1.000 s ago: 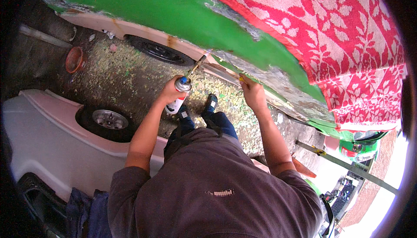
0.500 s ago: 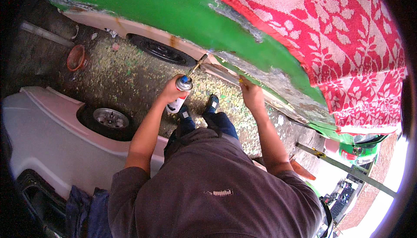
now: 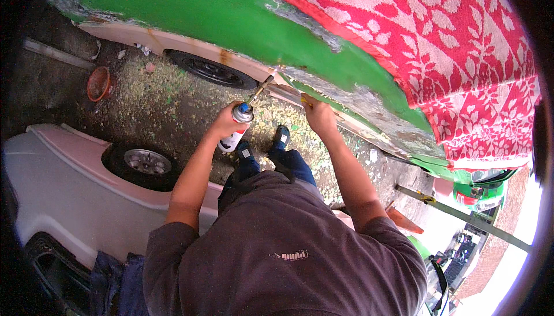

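My left hand (image 3: 227,123) is closed around the gas canister of a blowtorch (image 3: 242,113); a blue fitting and a brass nozzle top it. The nozzle tip points up and right at the lower edge of a green car body (image 3: 231,19), with a faint glow just beyond it. To the right, my right hand (image 3: 320,117) is closed on a small yellow tool (image 3: 306,100), perhaps a scraper, mostly hidden by the fingers. It is close to the car's lower side, where the paint (image 3: 369,105) is peeled and greyish.
A red and pink floral cloth (image 3: 450,45) drapes over the green car. Pale flakes (image 3: 167,102) litter the floor around my feet and the black wheel (image 3: 210,69). An orange pot (image 3: 99,83) stands at left; a whitish car (image 3: 75,183) is close behind on the left.
My right hand has moved left and slightly up along the car's lower side with the yellow tool. My left hand and the torch have stayed almost in place.
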Available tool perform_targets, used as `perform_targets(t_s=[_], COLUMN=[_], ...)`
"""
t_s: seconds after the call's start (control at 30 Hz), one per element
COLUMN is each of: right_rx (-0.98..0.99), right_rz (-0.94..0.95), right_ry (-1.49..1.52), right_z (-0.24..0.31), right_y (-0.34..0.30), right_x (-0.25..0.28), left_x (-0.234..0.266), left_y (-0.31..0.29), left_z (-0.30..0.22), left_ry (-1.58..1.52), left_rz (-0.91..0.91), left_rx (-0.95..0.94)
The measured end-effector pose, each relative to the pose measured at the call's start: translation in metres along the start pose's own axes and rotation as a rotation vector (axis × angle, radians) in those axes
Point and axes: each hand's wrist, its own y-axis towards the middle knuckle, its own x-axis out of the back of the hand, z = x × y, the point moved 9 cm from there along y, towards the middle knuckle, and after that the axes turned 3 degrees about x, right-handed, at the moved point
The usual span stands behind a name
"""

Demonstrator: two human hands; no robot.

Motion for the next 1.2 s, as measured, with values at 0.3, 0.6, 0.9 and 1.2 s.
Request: perform_targets(t_s=[0.3,0.6,0.9,1.2], right_rx=[0.049,-0.226,-0.167,-0.131], right_rz=[-0.166,-0.119,0.038,0.101], right_ry=[0.108,0.154,0.079,0.195], right_z=[-0.043,-0.091,-0.147,-0.245], right_y=[-0.040,-0.081,-0.075,-0.113], right_x=[0.017,0.037,0.040,0.062], left_x=[-0.025,-0.089,-0.115,-0.194], left_y=[0.019,0.044,0.033,0.039], left_z=[0.045,0.053,0.058,0.096], left_ry=[0.006,-0.146,-0.194,-0.246], left_rz=[0.044,0.091,0.013,-0.184], left_rx=[0.009,0.003,0.022,0.068])
